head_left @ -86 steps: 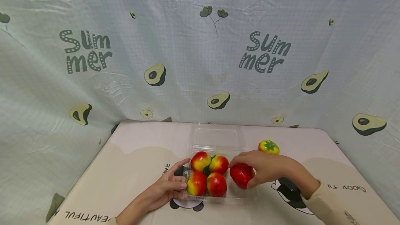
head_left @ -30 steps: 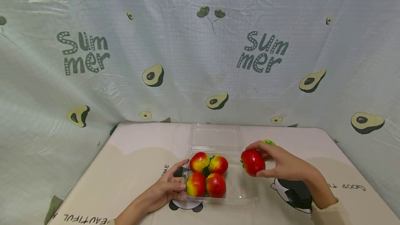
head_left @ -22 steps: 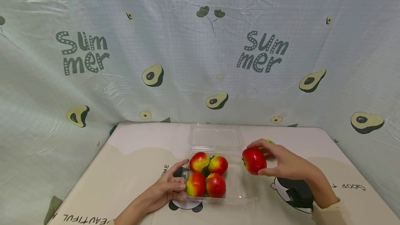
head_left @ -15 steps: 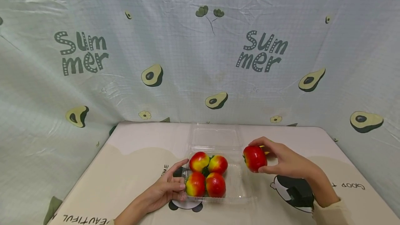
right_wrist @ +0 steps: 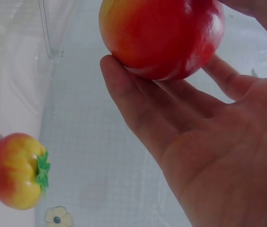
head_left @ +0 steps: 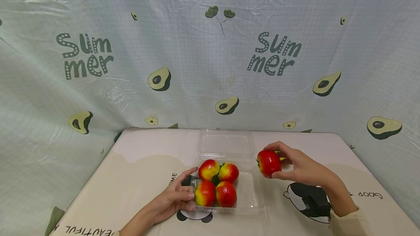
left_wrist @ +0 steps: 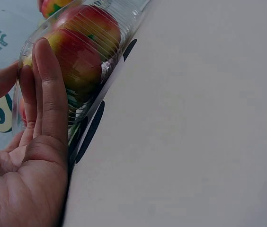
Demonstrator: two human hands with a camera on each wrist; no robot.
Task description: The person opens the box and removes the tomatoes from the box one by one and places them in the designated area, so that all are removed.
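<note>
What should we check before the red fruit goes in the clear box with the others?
1. Right hand grips the red fruit firmly: ok, fingers and thumb curl round it.
2. Left hand steadies the clear box: ok, straight fingers lie on its side.
3. Lid is out of the way: ok, folded back flat.
4. Room in the box: ok, four fruits sit left, the right part is bare.
5. Fruit is over the box: not ok, it hangs beside the right edge.
6. Loose fruit on the table: ok, apart from the box.
</note>
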